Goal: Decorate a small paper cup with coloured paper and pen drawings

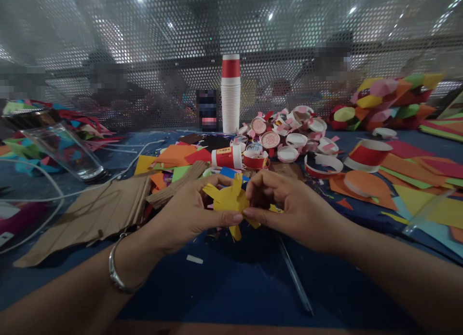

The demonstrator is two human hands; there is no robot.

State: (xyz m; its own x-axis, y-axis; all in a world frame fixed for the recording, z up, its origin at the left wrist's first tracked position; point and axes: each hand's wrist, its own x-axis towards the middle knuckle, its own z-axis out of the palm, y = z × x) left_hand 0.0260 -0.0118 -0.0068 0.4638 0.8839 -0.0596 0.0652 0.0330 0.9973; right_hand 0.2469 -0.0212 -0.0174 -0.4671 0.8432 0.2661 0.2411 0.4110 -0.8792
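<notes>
The yellow paper piece (226, 202) is held up in the middle, just above the blue surface (173, 296), its cut strips sticking outward. Both hands are closed on it: the left hand (204, 204) with its thumb across the front, the right hand (285, 204) pinching the near right edge. Clutter crowds in directly behind — a red-and-white cup (226, 157) on its side, orange paper (177, 155), and a heap of cut cup pieces (289, 137) farther right. A tall cup stack (230, 103) stands at the back, before a perforated screen (170, 50). Flattened cardboard (90, 214) lies beside the left forearm, with a white cable (126, 168) running behind it toward the drinking glass (68, 151). Nearer, a clear pen (294, 277) lies below the right hand — a white scrap (194, 259) below the left.
</notes>
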